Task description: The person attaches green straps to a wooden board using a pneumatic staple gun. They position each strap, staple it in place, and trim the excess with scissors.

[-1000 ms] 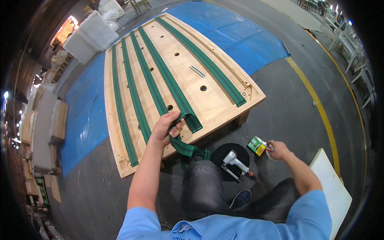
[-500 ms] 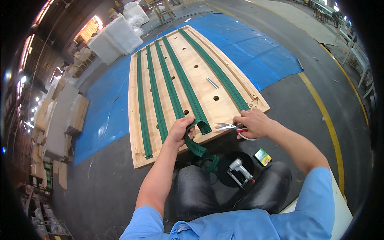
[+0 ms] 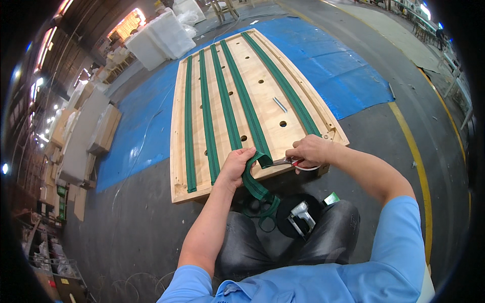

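My left hand (image 3: 237, 165) grips green webbing (image 3: 256, 188) at the near edge of a wooden frame (image 3: 178, 151). The strap is folded over between my fingers, and its loose tail hangs toward the floor. In my right hand (image 3: 309, 151) are scissors (image 3: 279, 162) with red and white handles. Their blades point left and meet the webbing beside the fold; whether they are closed on it I cannot tell. Several green straps (image 3: 207, 121) run lengthwise over the panel, which has round holes. A couple of thin metal strips (image 3: 280, 104) lie on the wood.
A staple gun (image 3: 303, 217) rests on a round black seat (image 3: 288, 204) between my knees, with a small green and white box (image 3: 331, 198) beside it. Blue sheeting (image 3: 134, 136) lies under the frame. Cardboard and wrapped panels (image 3: 83, 144) stand at left.
The scissors have moved left, from beside the webbing to against its folded end. My left hand keeps its hold on the strap. The whole view has shifted slightly.
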Motion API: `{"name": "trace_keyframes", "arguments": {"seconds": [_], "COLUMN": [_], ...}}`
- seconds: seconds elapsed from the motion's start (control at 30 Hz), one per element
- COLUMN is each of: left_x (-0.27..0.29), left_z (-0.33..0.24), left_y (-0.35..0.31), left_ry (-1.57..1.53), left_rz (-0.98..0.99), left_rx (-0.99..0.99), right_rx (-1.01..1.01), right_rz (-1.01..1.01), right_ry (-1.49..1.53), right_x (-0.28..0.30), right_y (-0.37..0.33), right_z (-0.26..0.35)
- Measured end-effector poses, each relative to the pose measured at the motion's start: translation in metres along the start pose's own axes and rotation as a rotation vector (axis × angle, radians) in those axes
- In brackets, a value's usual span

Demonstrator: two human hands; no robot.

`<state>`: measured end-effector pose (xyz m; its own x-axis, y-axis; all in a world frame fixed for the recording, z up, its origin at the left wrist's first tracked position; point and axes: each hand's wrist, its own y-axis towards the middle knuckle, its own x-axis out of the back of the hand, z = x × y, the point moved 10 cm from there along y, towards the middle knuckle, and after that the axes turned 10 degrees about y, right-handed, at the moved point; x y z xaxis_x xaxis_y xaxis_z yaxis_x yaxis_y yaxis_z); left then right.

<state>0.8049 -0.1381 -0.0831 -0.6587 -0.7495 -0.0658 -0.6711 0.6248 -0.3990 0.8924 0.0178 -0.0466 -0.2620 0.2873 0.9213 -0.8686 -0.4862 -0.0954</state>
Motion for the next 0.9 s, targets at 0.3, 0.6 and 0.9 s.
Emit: {"name": "trace_keyframes", "arguments": {"seconds": [0.3, 0.6, 0.9], "left_x": [-0.009, 0.021, -0.041], "left_z": [-0.02, 0.035, 0.154], "left_y": [-0.021, -0.077, -0.066], "left_ry": [0.062, -0.059, 0.074], "left_rz": [-0.074, -0.157, 0.135], "left_rx": [-0.087, -0.228, 0.008], "right_rx": [0.036, -0.434, -1.092], "right_rz": [-0.093, -0.742, -0.385], "right_ry": [0.04, 0.253, 0.276], "right_x": [0.005, -0.032, -0.294], "right_y": [0.009, -0.211, -0.257], "right_z": [0.011, -0.031, -0.069]}}
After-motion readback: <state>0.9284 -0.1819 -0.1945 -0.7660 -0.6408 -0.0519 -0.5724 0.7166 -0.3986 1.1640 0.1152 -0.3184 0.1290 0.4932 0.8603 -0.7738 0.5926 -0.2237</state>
